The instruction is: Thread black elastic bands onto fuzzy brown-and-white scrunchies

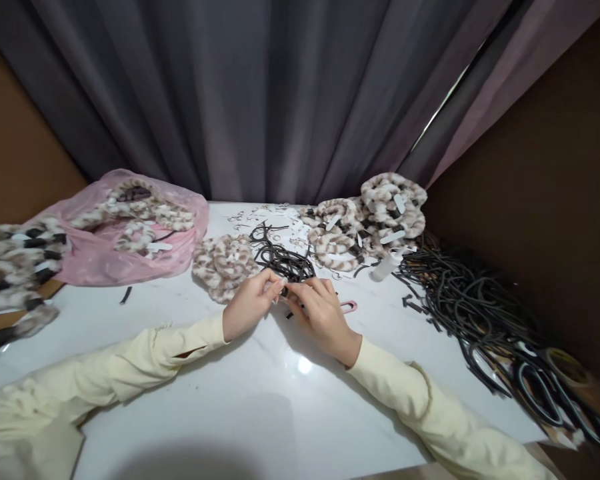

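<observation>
My left hand (250, 303) and my right hand (325, 320) meet over the middle of the white table, fingertips pinched close together. Between them is a small black piece (285, 291), mostly hidden by the fingers. Just beyond lies a tangle of black cords (285, 260). A coiled bundle of fluffy brown-and-white fabric (225, 263) rests beyond my left hand. Beside my right hand, a pink looped object (349, 307) is partly covered.
Left stands a pink plastic bag (175, 257) with fluffy rings; more fluffy pieces (10, 267) lie beside it. At back right are fluffy rings with white tags (393, 203) and a small bottle (387, 265). Many black cords (470, 293) and large scissors (537, 393) lie right.
</observation>
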